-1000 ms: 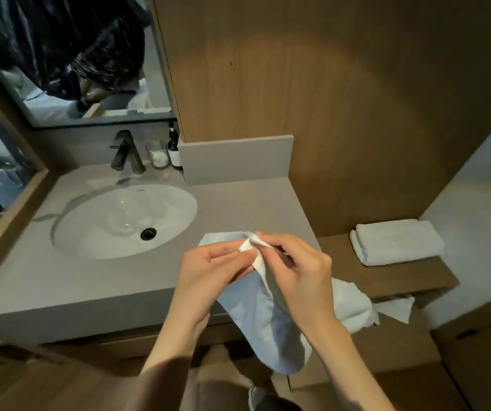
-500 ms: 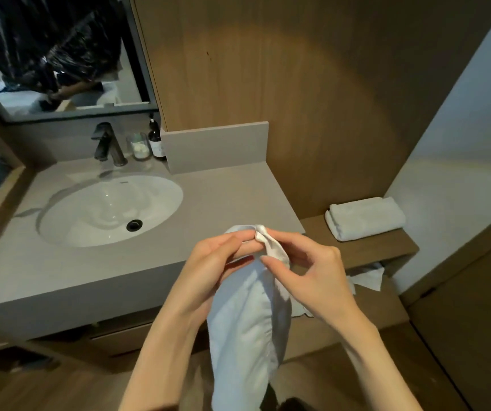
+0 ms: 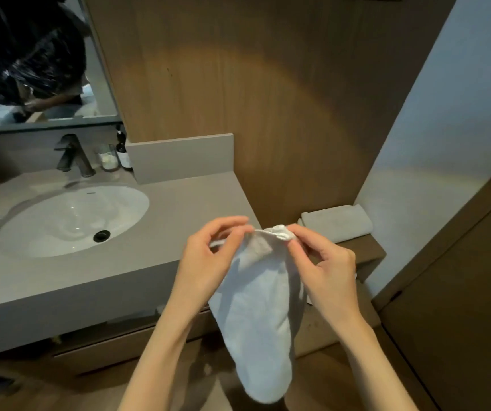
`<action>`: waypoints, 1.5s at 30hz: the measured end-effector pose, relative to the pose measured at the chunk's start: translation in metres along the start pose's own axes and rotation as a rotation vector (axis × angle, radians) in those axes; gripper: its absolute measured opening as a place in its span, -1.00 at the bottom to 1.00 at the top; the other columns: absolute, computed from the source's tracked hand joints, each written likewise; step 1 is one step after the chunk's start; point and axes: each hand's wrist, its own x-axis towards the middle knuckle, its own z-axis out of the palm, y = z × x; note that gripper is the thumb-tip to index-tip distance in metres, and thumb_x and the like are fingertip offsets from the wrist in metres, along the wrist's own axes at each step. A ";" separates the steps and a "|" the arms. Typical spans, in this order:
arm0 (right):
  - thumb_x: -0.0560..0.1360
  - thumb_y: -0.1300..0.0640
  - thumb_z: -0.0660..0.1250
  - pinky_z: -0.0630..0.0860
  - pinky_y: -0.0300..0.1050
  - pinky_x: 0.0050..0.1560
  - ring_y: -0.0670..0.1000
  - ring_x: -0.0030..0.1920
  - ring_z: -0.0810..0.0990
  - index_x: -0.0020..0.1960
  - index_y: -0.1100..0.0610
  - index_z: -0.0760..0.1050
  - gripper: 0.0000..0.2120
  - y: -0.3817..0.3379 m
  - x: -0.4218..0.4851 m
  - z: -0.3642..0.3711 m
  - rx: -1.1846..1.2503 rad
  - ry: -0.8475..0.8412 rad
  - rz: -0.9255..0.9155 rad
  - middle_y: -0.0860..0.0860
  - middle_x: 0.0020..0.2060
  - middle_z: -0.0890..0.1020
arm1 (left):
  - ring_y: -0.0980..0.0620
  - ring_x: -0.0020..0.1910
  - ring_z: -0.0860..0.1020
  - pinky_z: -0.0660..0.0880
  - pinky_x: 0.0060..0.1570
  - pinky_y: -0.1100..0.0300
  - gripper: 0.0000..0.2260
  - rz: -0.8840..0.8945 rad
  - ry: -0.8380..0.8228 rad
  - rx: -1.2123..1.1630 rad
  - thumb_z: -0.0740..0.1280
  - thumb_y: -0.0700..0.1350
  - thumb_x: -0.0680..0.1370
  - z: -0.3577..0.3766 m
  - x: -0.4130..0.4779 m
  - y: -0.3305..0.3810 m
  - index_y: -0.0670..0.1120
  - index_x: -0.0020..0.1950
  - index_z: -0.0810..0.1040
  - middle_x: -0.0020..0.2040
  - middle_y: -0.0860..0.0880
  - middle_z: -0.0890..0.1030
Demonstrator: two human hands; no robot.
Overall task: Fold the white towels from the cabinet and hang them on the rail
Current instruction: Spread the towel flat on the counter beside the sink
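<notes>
A white towel point(image 3: 256, 315) hangs in front of me, bunched at its top edge and drooping past the counter's front. My left hand point(image 3: 208, 262) pinches the top edge on the left side. My right hand point(image 3: 324, 262) pinches the bunched corner on the right, a short gap apart from the left hand. A second white towel point(image 3: 336, 222) lies folded on the low wooden shelf point(image 3: 371, 250) to the right of the counter. No rail is in view.
A grey counter point(image 3: 120, 277) holds an oval sink point(image 3: 69, 218), a dark tap point(image 3: 74, 155), a glass point(image 3: 108, 161) and a dark bottle point(image 3: 123, 152). A mirror point(image 3: 31, 60) hangs above. A wood-panelled wall stands behind, a wooden door point(image 3: 460, 292) at the right.
The towel has come off the counter and shelf and now hangs free from both hands. My hands have drawn slightly apart along its top edge, and my view has swung right.
</notes>
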 end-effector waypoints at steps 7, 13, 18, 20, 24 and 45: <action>0.53 0.24 0.35 0.50 -0.44 -0.04 -0.28 0.01 0.60 0.10 -0.27 0.51 -0.61 0.019 0.001 -0.069 -0.032 -0.053 -0.047 -0.43 -0.09 0.61 | 0.22 0.01 0.55 0.45 -0.01 0.31 -0.83 0.160 -0.328 0.275 0.45 0.06 0.47 0.055 0.005 -0.035 0.11 0.02 0.56 -0.04 0.24 0.60; 0.55 0.24 0.31 0.47 -0.44 0.06 -0.30 0.08 0.58 0.12 -0.16 0.52 -0.69 0.037 0.004 -0.107 0.037 0.057 0.011 -0.30 0.01 0.61 | 0.14 -0.18 0.57 0.53 -0.16 0.07 -0.74 0.080 -0.608 0.404 0.31 0.20 0.53 0.100 -0.026 -0.087 0.04 -0.01 0.57 -0.14 0.08 0.62; 0.57 0.23 0.30 0.49 -0.36 0.10 -0.24 0.08 0.55 0.12 -0.22 0.50 -0.66 0.059 0.003 -0.133 -0.048 0.082 0.032 -0.34 -0.03 0.61 | 0.20 -0.31 0.42 0.32 -0.23 0.23 -0.70 0.166 -0.677 0.695 0.19 0.23 0.58 0.130 -0.050 -0.107 0.02 -0.14 0.43 -0.28 0.11 0.47; 0.57 0.21 0.30 0.52 -0.32 0.10 -0.21 0.09 0.56 0.14 -0.17 0.52 -0.71 0.073 0.000 -0.142 -0.052 0.109 0.068 -0.29 0.01 0.60 | 0.19 -0.25 0.42 0.33 -0.08 0.16 -0.73 0.236 -0.582 0.884 0.08 0.25 0.60 0.129 -0.047 -0.109 0.07 0.00 0.38 -0.22 0.10 0.48; 0.59 0.11 0.28 0.55 -0.18 0.08 -0.13 0.11 0.59 0.19 -0.10 0.55 -0.78 0.100 -0.004 -0.164 -0.010 0.201 0.224 -0.19 0.05 0.63 | -0.05 -0.27 0.53 0.32 -0.17 0.05 -0.65 0.315 -0.214 1.225 0.02 0.22 0.57 0.109 -0.033 -0.130 0.03 -0.08 0.45 -0.33 0.04 0.54; 0.63 0.15 0.21 0.51 -0.23 0.03 -0.14 0.07 0.55 0.25 0.06 0.48 -0.78 0.144 -0.005 -0.146 0.223 0.236 0.439 -0.08 0.05 0.59 | 0.24 0.05 0.52 0.47 -0.07 0.46 -0.79 0.047 0.442 0.340 0.39 -0.27 0.51 0.058 -0.079 -0.141 0.01 0.06 0.57 0.06 0.12 0.55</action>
